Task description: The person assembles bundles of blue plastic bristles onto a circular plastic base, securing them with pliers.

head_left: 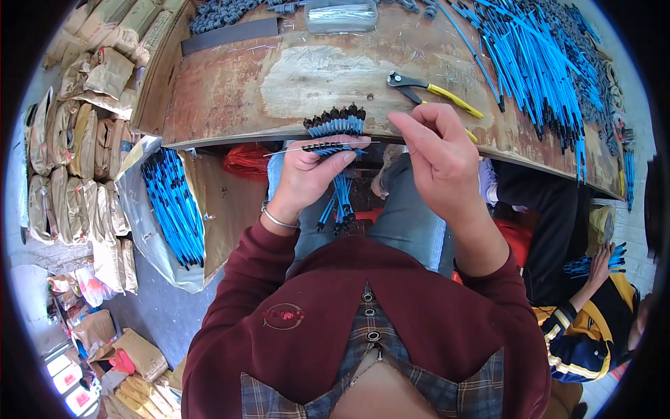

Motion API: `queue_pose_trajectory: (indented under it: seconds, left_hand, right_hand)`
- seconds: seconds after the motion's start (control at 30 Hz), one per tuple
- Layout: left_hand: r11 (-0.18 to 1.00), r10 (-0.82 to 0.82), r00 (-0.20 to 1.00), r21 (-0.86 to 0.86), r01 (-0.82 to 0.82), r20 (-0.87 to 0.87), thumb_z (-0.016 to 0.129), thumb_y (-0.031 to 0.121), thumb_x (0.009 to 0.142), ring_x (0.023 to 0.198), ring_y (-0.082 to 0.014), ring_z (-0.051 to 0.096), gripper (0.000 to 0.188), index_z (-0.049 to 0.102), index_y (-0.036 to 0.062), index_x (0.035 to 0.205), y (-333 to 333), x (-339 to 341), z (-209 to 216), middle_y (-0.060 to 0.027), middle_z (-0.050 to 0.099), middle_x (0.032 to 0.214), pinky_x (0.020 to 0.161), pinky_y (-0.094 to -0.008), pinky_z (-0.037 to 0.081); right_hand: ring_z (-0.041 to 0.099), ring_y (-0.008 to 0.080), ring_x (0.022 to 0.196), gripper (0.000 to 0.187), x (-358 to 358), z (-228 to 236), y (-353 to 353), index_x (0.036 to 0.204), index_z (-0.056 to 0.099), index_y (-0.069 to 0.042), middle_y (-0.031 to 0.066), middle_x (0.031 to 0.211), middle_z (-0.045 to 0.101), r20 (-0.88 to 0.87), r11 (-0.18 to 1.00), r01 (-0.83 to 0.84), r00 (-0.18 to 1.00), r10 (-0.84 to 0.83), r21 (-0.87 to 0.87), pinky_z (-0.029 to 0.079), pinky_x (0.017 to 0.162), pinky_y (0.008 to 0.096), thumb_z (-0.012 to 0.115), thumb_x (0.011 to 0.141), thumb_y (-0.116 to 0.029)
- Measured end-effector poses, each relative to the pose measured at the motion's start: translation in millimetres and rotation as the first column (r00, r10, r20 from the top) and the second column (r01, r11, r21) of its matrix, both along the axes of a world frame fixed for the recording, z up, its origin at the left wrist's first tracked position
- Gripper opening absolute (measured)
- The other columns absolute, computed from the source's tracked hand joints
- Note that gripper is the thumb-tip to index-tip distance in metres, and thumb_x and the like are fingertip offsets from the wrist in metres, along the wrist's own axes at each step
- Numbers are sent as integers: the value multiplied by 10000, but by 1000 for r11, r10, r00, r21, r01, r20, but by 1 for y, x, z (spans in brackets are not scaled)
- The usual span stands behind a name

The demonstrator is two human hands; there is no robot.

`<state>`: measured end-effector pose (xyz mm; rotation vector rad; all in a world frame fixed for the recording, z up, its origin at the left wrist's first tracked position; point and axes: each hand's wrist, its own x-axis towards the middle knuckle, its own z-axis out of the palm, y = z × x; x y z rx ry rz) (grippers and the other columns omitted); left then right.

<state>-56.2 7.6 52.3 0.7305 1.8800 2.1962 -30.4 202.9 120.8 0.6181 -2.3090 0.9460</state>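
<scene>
In front of my lap, just off the table's near edge, my left hand (310, 178) is closed around a bunch of thin blue rods (336, 127) with black tips. The tips fan out above the fingers, and the other ends hang below the palm. A thin straight wire (279, 152) lies crosswise through the row of black pieces at my thumb, poking out on both sides. To the right, apart from the bunch, my right hand (441, 157) is raised with its fingers curled and thumb and forefinger close together. Whatever they pinch, if anything, is too small to make out.
Yellow-handled pincers (426, 89) lie on the worn wooden table (223, 91). A clear box (340, 17) of thin pins and a grey strip (230, 36) sit farther back. Blue rods pile up (537, 66) at right and fill a sack (129, 192) at left. A co-worker's hand (600, 265) holds similar rods.
</scene>
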Motion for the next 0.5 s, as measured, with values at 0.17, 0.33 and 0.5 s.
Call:
queue_pose_trajectory:
  seconds: [0.17,0.33,0.5]
  left_hand:
    - [1000,-7,1000,2,7,-12,558,-74,797,976,-238,594,219,595,-16,1005,2,0,-2,-163,629,994,877,-359,456]
    - [999,30,1000,12,-30,5,562,-72,796,967,-232,596,212,592,-24,1001,3,1,-5,-159,630,993,870,-351,459]
    - [998,59,998,6,-59,12,572,-23,806,920,-156,596,190,620,-15,990,6,2,-5,-105,650,977,830,-286,459]
  right_hand:
    - [556,220,695,329,0,3,-4,966,622,-8,102,812,526,-39,998,40,999,-38,41,453,599,271,564,668,118]
    - [558,233,697,352,1,8,-7,969,619,-5,108,811,531,-76,990,76,995,-67,115,457,590,286,570,641,113]
    - [559,240,701,342,1,8,-11,968,617,-5,112,812,535,-90,984,94,993,-81,150,460,593,297,573,647,104]
